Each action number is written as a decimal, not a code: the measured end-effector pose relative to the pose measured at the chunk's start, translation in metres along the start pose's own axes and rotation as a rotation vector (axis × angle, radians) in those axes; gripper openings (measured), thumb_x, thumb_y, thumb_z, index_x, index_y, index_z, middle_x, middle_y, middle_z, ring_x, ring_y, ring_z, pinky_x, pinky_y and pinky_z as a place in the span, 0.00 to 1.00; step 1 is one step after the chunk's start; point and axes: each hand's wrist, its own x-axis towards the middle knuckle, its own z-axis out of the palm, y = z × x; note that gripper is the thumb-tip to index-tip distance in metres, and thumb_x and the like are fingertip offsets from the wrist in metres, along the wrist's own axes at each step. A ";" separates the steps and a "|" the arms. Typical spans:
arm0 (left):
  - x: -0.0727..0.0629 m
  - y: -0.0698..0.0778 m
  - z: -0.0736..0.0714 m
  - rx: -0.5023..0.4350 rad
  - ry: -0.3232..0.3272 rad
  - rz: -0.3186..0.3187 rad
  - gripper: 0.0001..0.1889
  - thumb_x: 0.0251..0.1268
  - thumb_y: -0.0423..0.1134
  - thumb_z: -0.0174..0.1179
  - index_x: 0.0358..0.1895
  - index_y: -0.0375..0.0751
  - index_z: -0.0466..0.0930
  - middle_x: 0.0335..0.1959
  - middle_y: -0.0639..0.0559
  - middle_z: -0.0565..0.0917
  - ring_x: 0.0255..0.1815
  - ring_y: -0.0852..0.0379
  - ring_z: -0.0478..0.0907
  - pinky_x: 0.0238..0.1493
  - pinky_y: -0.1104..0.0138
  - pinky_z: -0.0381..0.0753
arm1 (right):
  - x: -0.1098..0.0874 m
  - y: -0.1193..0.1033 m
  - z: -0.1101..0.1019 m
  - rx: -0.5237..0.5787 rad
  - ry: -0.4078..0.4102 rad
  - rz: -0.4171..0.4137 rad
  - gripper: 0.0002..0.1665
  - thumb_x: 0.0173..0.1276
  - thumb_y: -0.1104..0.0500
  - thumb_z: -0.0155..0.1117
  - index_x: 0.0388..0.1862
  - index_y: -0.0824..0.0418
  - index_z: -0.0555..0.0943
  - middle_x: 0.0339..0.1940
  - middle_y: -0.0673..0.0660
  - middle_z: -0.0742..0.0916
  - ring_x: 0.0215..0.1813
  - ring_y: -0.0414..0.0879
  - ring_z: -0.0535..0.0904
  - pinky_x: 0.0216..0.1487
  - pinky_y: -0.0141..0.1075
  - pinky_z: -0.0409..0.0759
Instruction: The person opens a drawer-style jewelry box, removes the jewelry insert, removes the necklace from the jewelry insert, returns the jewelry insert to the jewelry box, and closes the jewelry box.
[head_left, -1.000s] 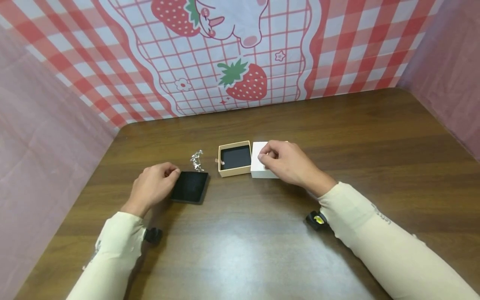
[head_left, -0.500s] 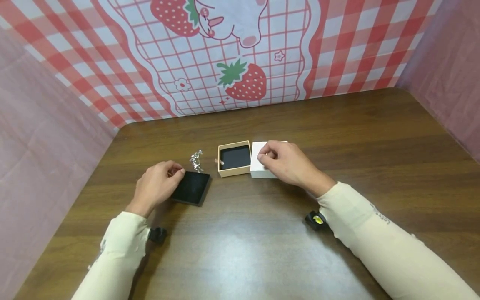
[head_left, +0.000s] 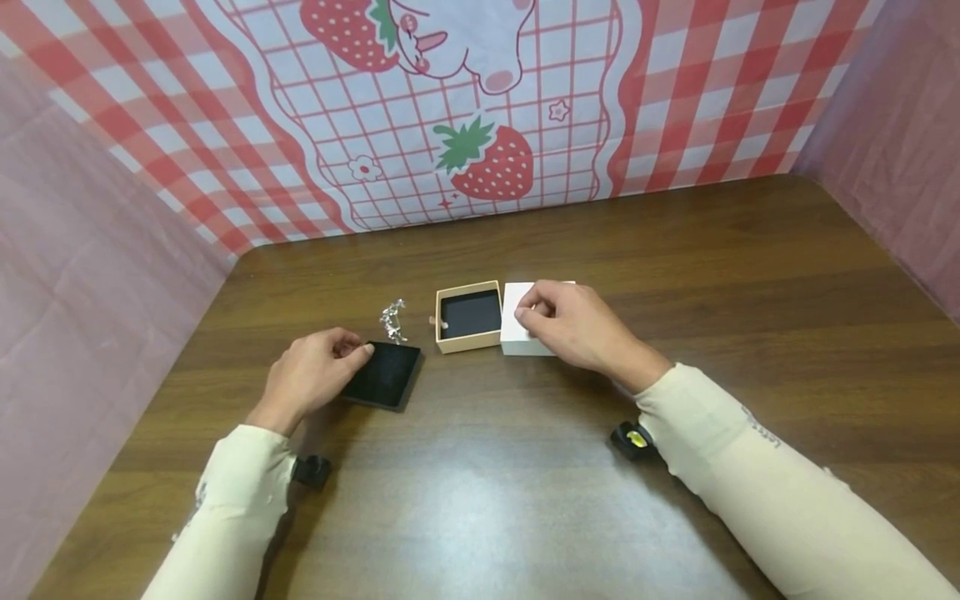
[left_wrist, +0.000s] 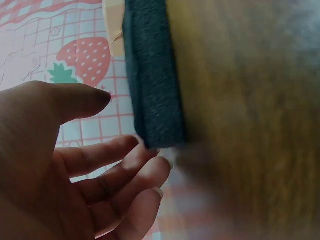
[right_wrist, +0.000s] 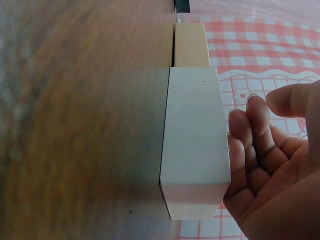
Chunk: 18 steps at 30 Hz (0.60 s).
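Note:
My left hand (head_left: 311, 375) is at the left end of a flat black foam pad (head_left: 384, 377) on the table. In the left wrist view its fingertips touch or nearly touch the end of the pad (left_wrist: 155, 75), while the thumb stands apart from it. My right hand (head_left: 581, 325) rests over a white box (head_left: 519, 332), partly hiding it. The right wrist view shows the fingers loosely bent against the top edge of the white box (right_wrist: 195, 130), not gripping it. Between the hands is a kraft cardboard tray (head_left: 471, 344) with a black bottom and a small ribbon tab.
Just behind the foam pad lies a small silver, branching piece (head_left: 392, 320), perhaps jewellery. Everything stands on a brown wooden table (head_left: 480, 475). A checked cloth with strawberries (head_left: 495, 162) hangs at the back edge, and pink cloth (head_left: 97, 242) hangs at the sides.
The foam pad has shifted and turned slightly, and my left hand has moved a little to the right over its end. My right hand has stayed in place on the white box.

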 end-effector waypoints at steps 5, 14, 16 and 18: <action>-0.001 -0.003 -0.004 0.003 -0.040 -0.009 0.22 0.71 0.58 0.55 0.51 0.44 0.85 0.46 0.45 0.87 0.48 0.44 0.81 0.44 0.46 0.76 | 0.000 0.000 0.000 -0.003 0.003 -0.002 0.10 0.71 0.53 0.61 0.43 0.56 0.84 0.30 0.51 0.84 0.36 0.47 0.77 0.40 0.41 0.73; -0.001 -0.008 -0.001 0.002 -0.088 -0.023 0.21 0.68 0.57 0.60 0.48 0.44 0.88 0.43 0.47 0.87 0.43 0.47 0.81 0.43 0.48 0.76 | 0.000 0.000 0.000 -0.005 0.004 -0.004 0.10 0.71 0.53 0.61 0.43 0.56 0.84 0.30 0.51 0.85 0.36 0.46 0.77 0.40 0.41 0.73; -0.001 -0.008 -0.001 0.003 -0.089 -0.024 0.20 0.68 0.57 0.60 0.47 0.45 0.88 0.43 0.47 0.87 0.43 0.48 0.81 0.43 0.48 0.76 | 0.000 0.000 0.000 -0.004 0.003 -0.005 0.09 0.71 0.53 0.61 0.43 0.56 0.84 0.30 0.51 0.85 0.35 0.46 0.77 0.40 0.41 0.73; -0.001 -0.008 0.000 0.006 -0.091 -0.027 0.20 0.68 0.57 0.60 0.47 0.46 0.89 0.44 0.48 0.87 0.43 0.49 0.81 0.43 0.48 0.76 | 0.000 0.000 0.001 -0.004 0.002 -0.006 0.09 0.72 0.53 0.61 0.42 0.56 0.84 0.29 0.50 0.84 0.35 0.46 0.77 0.39 0.41 0.73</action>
